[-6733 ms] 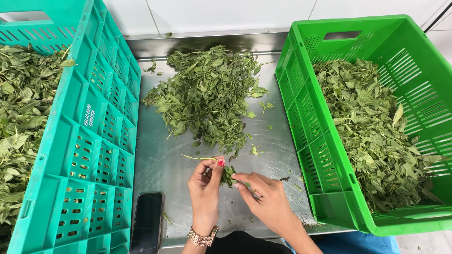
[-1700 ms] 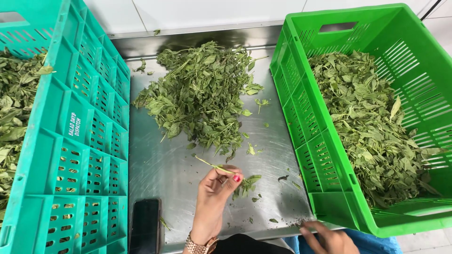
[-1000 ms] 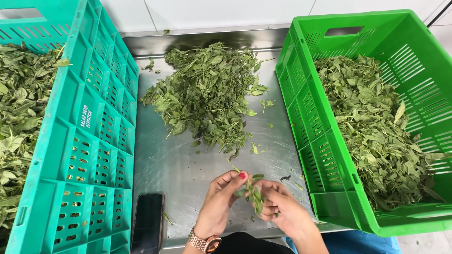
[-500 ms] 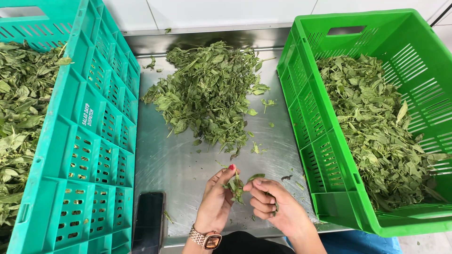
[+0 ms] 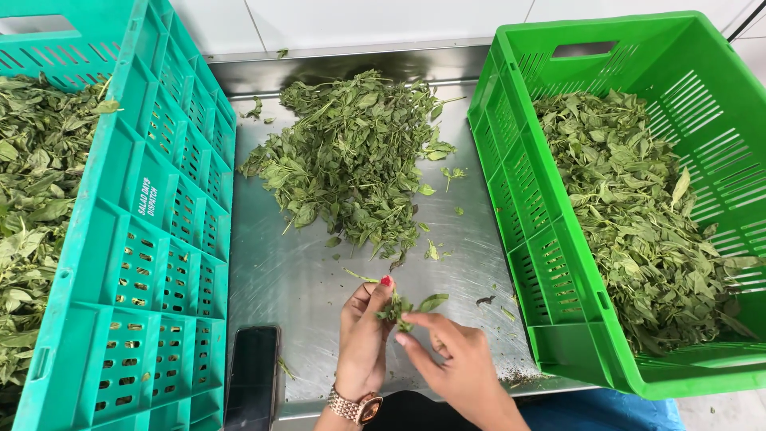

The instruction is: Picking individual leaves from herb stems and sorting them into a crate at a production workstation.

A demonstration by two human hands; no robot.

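Leafy green herb sprig [image 5: 401, 306], pinched between both hands, has risen slightly since half a second ago; left hand [image 5: 363, 339] grips its stem, right hand [image 5: 451, 363] nips a leaf. Beyond the sprig lies a loose leaf pile [image 5: 351, 160] on the steel table [image 5: 279, 279]; teal crate [image 5: 144, 239] left, green crate [image 5: 558, 263] right, both hold leaves. Black phone [image 5: 252, 375] lies left, near the table's front edge.

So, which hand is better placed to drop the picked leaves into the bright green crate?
Probably the right hand: it is nearer the bright green crate on that side. The left hand pinches the leafy sprig, farther from it.
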